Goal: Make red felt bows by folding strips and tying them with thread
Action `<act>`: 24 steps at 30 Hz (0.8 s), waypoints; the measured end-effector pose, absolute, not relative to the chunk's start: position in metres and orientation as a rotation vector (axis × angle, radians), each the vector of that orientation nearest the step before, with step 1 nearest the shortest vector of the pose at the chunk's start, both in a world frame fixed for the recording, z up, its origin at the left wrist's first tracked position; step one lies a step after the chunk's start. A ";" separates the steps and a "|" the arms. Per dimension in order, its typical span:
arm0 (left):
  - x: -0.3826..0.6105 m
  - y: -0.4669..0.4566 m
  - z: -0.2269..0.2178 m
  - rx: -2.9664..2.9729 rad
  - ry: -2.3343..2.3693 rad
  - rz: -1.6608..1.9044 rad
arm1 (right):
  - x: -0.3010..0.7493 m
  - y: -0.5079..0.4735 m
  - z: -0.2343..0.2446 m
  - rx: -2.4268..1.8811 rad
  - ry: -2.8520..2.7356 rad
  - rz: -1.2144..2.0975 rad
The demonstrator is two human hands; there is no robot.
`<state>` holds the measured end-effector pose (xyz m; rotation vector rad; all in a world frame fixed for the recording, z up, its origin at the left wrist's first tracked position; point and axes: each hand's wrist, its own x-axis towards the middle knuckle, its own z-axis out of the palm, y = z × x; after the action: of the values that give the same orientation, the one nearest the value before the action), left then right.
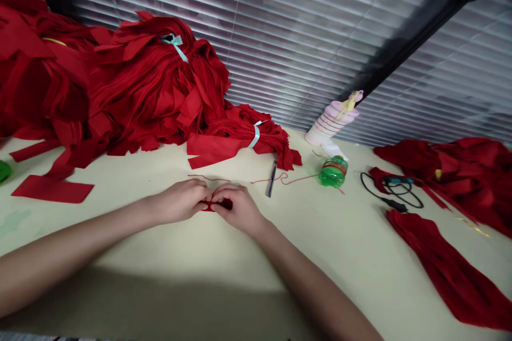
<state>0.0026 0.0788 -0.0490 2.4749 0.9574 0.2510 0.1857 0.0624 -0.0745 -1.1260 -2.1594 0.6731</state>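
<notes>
My left hand (182,201) and my right hand (236,206) meet at the middle of the cream table (168,256), fingers curled and pinched together on a small red felt piece (218,205). Only a sliver of the felt shows between the fingertips. A thin red thread (208,177) lies on the table just beyond the hands. A dark pen-like tool (272,177) rests a little farther back to the right.
Big heaps of red felt strips (132,85) fill the back left, some tied with pale ribbon. A green spool (333,171), a pink-and-white ringed object (332,120), a black cable (394,190) and more red cloth (448,266) lie at the right. Blinds stand behind.
</notes>
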 end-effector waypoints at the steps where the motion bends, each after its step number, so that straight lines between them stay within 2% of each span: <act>1: 0.002 0.079 -0.050 2.470 0.954 0.251 | 0.185 0.063 -0.073 -1.129 -2.170 0.674; 24: -0.001 0.085 -0.052 2.419 0.806 0.339 | 0.185 0.062 -0.069 -1.181 -2.242 0.642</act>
<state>-0.0010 0.0845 -0.0521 2.4187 0.8056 0.3394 0.1846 0.0616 -0.0693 -1.1812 -2.2424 0.6419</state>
